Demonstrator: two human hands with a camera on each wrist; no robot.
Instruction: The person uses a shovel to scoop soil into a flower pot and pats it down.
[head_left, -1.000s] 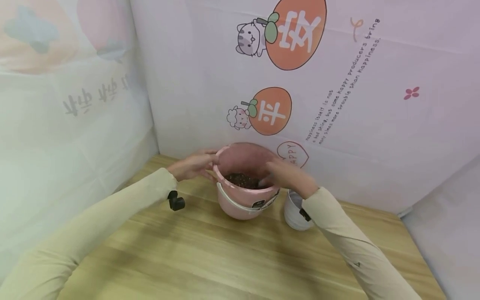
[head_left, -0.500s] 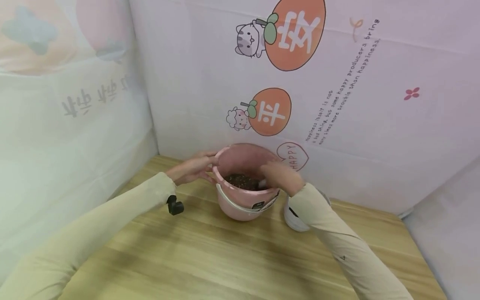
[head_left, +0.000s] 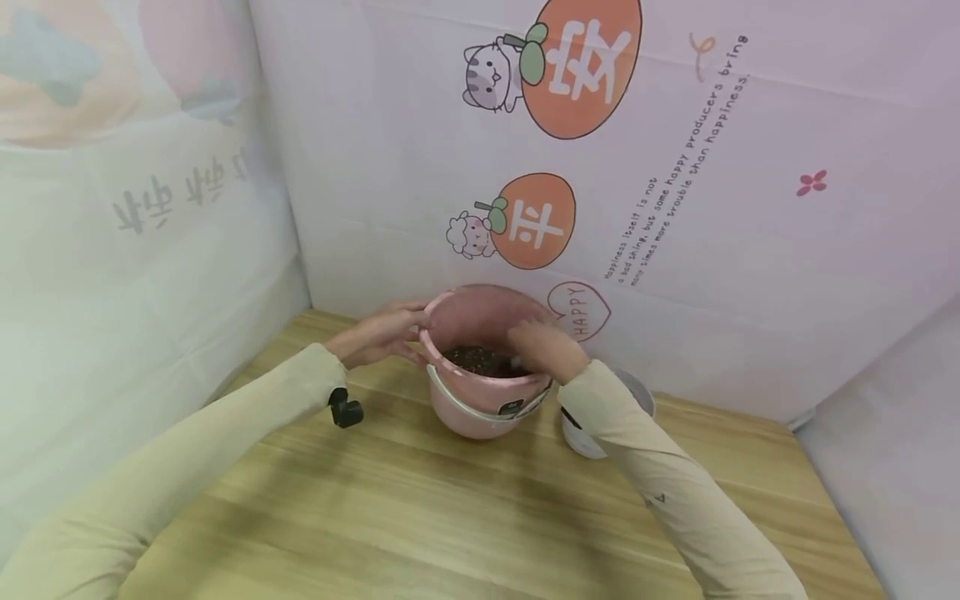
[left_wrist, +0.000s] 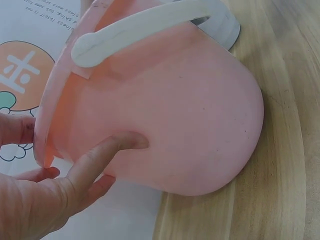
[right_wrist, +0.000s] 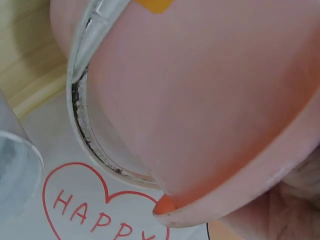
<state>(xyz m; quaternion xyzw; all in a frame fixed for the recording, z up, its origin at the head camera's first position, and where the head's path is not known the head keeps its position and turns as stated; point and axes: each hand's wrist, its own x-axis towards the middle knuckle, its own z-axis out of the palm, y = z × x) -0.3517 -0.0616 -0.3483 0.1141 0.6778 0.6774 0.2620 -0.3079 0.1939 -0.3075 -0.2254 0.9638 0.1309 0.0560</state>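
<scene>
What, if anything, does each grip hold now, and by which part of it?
The left grip holds the pink bucket by its rim and outer wall. The right grip is partly inside; whether it holds anything cannot be told.

The bucket (left_wrist: pixel 180 110) looks like smooth, mostly matt plastic, its handle (left_wrist: pixel 145 30) smooth plastic too, the soil (head_left: pixel 476 360) rough and grainy, the bench (head_left: pixel 420 517) faintly glossy wood, the sleeves (head_left: pixel 255 433) matt cloth.

Wood-grain table (head_left: pixel 420 517), white wall sheet (head_left: pixel 390 167), striped cat drawing (head_left: pixel 486 77), red heart (head_left: pixel 579 312) reading HAPPY
</scene>
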